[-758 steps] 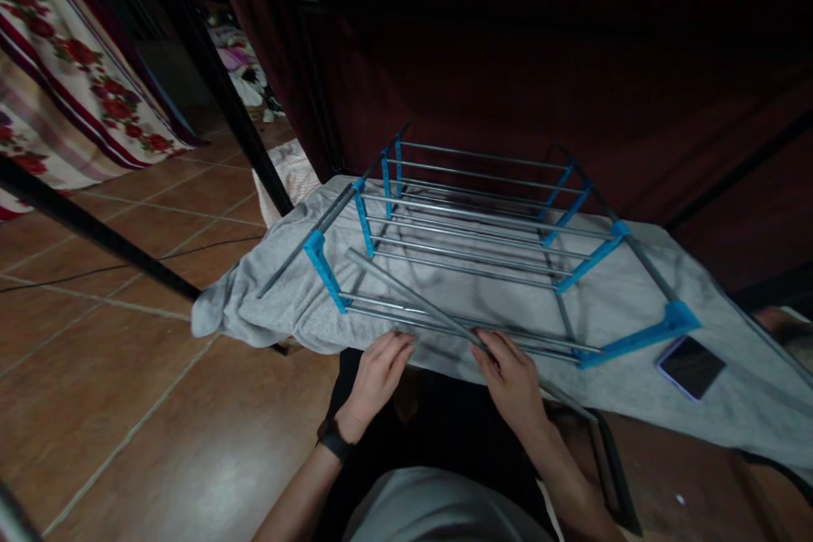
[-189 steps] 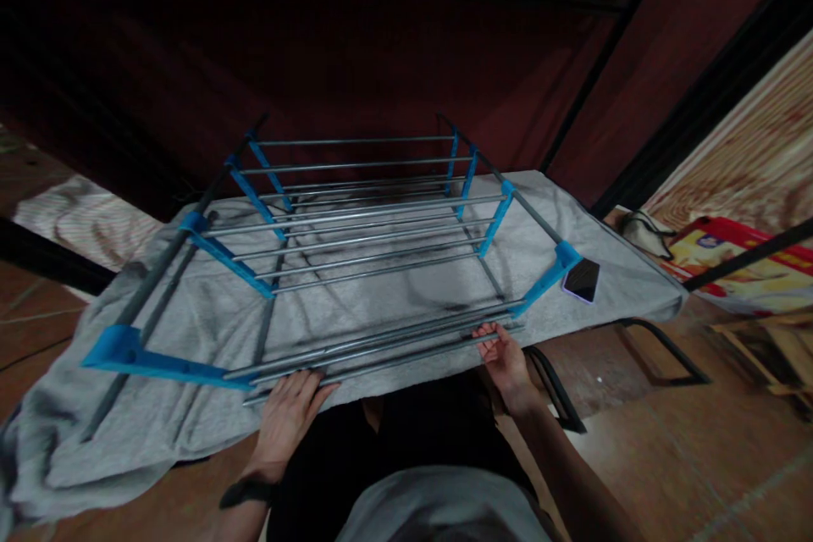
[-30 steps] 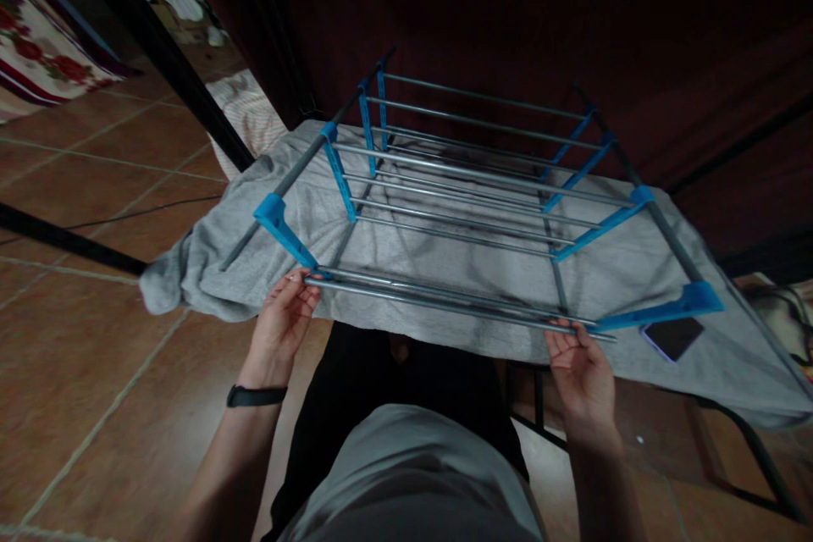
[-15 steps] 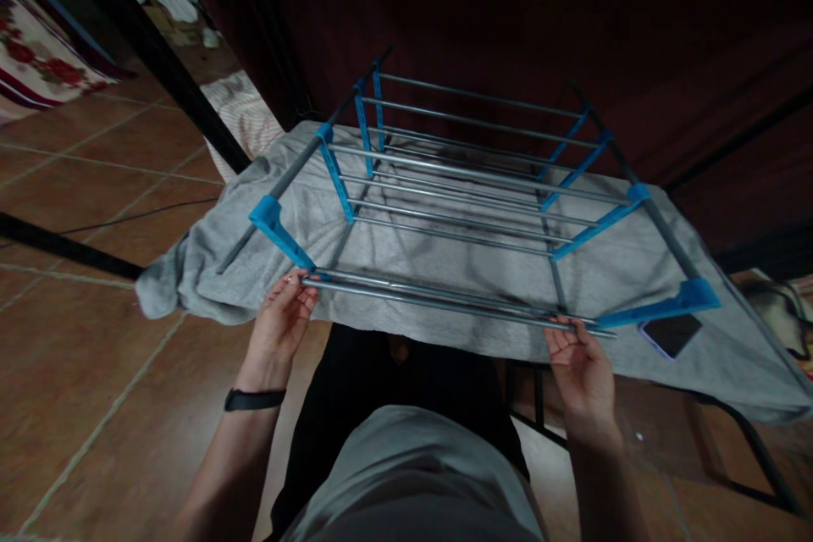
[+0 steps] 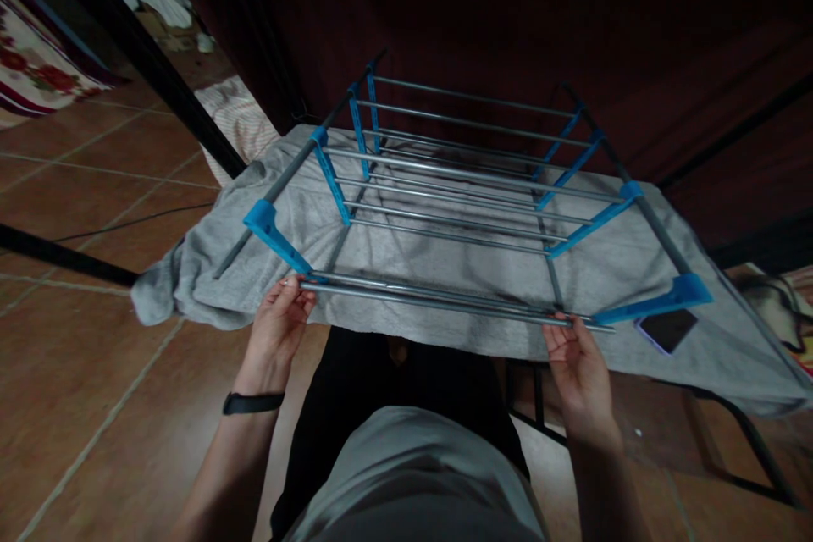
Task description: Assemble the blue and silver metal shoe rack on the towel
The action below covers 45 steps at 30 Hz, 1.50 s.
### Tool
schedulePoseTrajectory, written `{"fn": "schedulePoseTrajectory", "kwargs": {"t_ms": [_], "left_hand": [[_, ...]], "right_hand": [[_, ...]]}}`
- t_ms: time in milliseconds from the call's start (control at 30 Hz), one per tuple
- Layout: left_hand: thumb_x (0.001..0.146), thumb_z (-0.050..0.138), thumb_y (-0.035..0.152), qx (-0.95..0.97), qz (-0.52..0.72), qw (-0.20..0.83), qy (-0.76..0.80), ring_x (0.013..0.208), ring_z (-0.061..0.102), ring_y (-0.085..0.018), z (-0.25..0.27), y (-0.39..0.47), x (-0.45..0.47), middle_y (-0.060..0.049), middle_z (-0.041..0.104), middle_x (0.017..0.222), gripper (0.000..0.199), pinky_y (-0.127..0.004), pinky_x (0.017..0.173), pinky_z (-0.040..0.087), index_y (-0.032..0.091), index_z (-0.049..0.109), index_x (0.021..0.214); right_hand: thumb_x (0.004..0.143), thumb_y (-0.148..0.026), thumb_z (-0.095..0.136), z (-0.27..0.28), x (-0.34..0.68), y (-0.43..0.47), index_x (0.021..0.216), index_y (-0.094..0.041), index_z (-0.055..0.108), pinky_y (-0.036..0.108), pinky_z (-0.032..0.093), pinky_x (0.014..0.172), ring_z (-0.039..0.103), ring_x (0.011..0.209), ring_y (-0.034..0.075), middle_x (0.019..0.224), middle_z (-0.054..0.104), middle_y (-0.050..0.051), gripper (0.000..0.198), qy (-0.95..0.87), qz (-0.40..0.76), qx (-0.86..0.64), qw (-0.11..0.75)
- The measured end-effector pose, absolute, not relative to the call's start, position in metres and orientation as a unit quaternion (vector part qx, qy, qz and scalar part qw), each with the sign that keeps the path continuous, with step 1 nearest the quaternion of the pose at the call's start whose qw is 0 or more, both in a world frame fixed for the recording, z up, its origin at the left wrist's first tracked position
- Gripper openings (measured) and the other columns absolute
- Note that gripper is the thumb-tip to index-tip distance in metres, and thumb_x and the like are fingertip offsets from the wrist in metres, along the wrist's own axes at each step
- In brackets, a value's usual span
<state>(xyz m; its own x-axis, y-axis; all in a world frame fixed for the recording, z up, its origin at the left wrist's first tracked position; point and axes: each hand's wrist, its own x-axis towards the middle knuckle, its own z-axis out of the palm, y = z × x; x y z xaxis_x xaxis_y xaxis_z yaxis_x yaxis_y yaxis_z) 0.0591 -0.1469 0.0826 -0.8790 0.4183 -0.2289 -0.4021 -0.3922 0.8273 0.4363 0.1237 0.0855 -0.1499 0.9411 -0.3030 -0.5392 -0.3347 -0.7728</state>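
A rack of grey metal tubes joined by blue plastic brackets lies on its side on a grey blanket. Along its near edge runs a loose-looking metal tube, close beside another tube between the nearest brackets. My left hand pinches the tube's left end, near the lower tip of the left bracket. Farther right, my right hand grips the same tube between thumb and fingers, a little short of its right end. The nearest right bracket is just beyond that hand.
A phone lies on the blanket at the right, partly under the bracket. Dark metal bars stand at the left, and a dark red curtain hangs behind the rack. Tiled floor shows at the left.
The view has shifted slightly, so the rack appears a little farther left. Both hands keep their hold on the tube, which stays along the rack's near edge.
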Motion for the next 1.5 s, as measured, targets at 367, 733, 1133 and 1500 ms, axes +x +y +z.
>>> {"fn": "schedulePoseTrajectory", "kwargs": {"t_ms": [367,733,1133,1500], "left_hand": [[0.065,0.087,0.036,0.017,0.83,0.251,0.498,0.054,0.061,-0.006,0.082,-0.146,0.06,-0.002,0.072,0.074,0.032,-0.015,0.053,0.052,0.015,0.064,0.075],[0.076,0.079,0.03,0.011,0.823,0.278,0.495,0.068,0.069,-0.01,0.095,-0.142,0.07,-0.008,0.076,0.091,0.027,-0.017,0.062,0.056,0.013,0.071,0.095],[0.072,0.083,0.034,-0.005,0.821,0.264,0.506,0.063,0.067,-0.009,0.093,-0.137,0.069,-0.006,0.075,0.083,0.027,-0.016,0.057,0.053,0.015,0.068,0.082],[0.076,0.08,0.034,-0.009,0.826,0.268,0.495,0.062,0.067,-0.01,0.09,-0.136,0.068,-0.005,0.075,0.083,0.024,-0.017,0.057,0.055,0.015,0.067,0.084]], "right_hand": [[0.078,-0.016,0.071,0.089,0.437,0.125,0.09,-0.018,0.069,0.026,0.056,0.092,0.068,0.095,0.011,0.093,0.072,0.0,0.012,-0.239,0.734,-0.384,0.507],[0.077,-0.021,0.077,0.084,0.439,0.123,0.09,-0.019,0.07,0.026,0.055,0.094,0.068,0.097,0.011,0.097,0.073,0.0,0.015,-0.259,0.708,-0.409,0.514],[0.078,-0.028,0.077,0.081,0.439,0.123,0.089,-0.02,0.068,0.022,0.056,0.087,0.068,0.087,0.009,0.094,0.072,-0.002,0.016,-0.26,0.703,-0.413,0.517],[0.08,-0.018,0.071,0.083,0.44,0.126,0.092,-0.019,0.069,0.027,0.056,0.092,0.068,0.095,0.011,0.095,0.072,0.0,0.012,-0.241,0.724,-0.405,0.504]]}}
